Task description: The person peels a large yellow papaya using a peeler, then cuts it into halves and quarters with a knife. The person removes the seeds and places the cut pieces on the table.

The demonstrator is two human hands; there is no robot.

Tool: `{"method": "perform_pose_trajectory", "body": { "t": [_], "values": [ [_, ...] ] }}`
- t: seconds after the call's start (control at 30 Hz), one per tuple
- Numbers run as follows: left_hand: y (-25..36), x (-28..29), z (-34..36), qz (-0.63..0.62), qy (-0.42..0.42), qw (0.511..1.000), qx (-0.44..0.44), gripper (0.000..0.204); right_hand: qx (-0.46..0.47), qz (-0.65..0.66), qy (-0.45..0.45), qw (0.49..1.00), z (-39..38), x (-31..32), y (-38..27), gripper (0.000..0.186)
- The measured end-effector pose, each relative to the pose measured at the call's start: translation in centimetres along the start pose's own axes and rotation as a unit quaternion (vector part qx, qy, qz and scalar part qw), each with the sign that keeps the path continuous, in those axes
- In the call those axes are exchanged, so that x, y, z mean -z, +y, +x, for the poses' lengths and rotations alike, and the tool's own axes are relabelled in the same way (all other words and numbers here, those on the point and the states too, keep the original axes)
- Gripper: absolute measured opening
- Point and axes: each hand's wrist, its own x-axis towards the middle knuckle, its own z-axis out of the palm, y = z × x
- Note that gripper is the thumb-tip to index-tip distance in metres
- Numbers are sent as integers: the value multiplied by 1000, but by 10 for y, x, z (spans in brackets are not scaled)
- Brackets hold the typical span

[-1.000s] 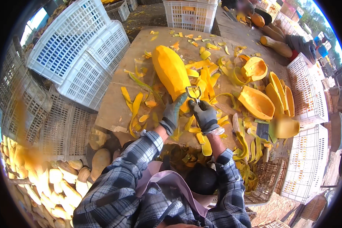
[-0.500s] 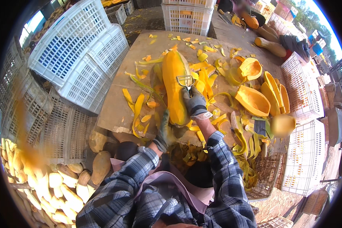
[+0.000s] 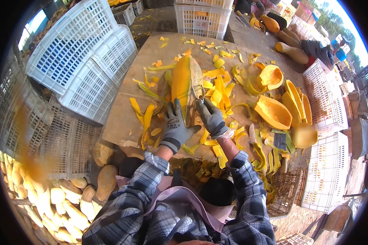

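Note:
A long squash (image 3: 180, 81) lies lengthwise before me on a brown board (image 3: 122, 110). Its left side is peeled to bright orange; a strip of dull skin remains along the right. My left hand (image 3: 176, 127), in a grey glove, lies on the squash's near end with fingers spread and thumb stretched to the right. In my gloved right hand (image 3: 212, 119) is a Y-shaped peeler (image 3: 198, 92), its head at the squash's right side. Whether the blade touches the skin I cannot tell. Yellow peelings (image 3: 220, 92) are heaped just right of the peeler.
Hollowed squash halves (image 3: 273, 111) sit on the board's right side. White crates (image 3: 75, 45) are stacked at the left, others (image 3: 202, 20) at the back, and one (image 3: 325, 171) at the right. Whole squashes (image 3: 69, 204) are piled low at the left. Peelings fill a crate below the board.
My left hand has moved from beside the near end onto the squash, fingers now spread. The squash has rolled, bringing unpeeled skin to its right side. My right hand still grips the peeler.

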Motion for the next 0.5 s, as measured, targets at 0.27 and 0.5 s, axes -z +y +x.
{"method": "perform_pose_trajectory", "body": {
  "t": [0.27,0.5],
  "values": [
    [-20,21,27,-214,-78,973,22,128,-23,-119,71,990,189,35,-13,55],
    [-25,34,15,-215,-63,973,51,129,-21,-486,-64,871,150,-35,-50,52]
  ]
}}
